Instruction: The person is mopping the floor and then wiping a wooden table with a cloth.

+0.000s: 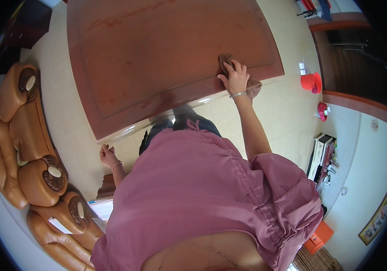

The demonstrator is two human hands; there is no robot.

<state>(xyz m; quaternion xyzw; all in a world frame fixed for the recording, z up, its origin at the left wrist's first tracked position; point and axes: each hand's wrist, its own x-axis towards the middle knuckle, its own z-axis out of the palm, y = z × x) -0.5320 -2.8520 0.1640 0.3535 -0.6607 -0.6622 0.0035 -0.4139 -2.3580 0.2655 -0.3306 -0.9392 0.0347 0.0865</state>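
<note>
On the near right part of a reddish-brown wooden table [166, 50], my right hand [237, 78] lies over a brown cloth [225, 61]. Its fingers are spread across the cloth, and one end of the cloth hangs past the table's near edge below my wrist. Dark smears, possibly damp, mark the tabletop around it. My left hand [108, 156] hangs in the air at my left side, beyond the table's near left corner. Its fingers are loosely curled, and I see nothing held in them.
Tan leather sofas [27, 132] with carved armrests line the left side. Over pale floor tiles [281, 111] to the right stand a red bucket [308, 83] and a pink bag [322, 111]. An orange-red box [318, 237] sits at the lower right. The table's near edge is close to my legs.
</note>
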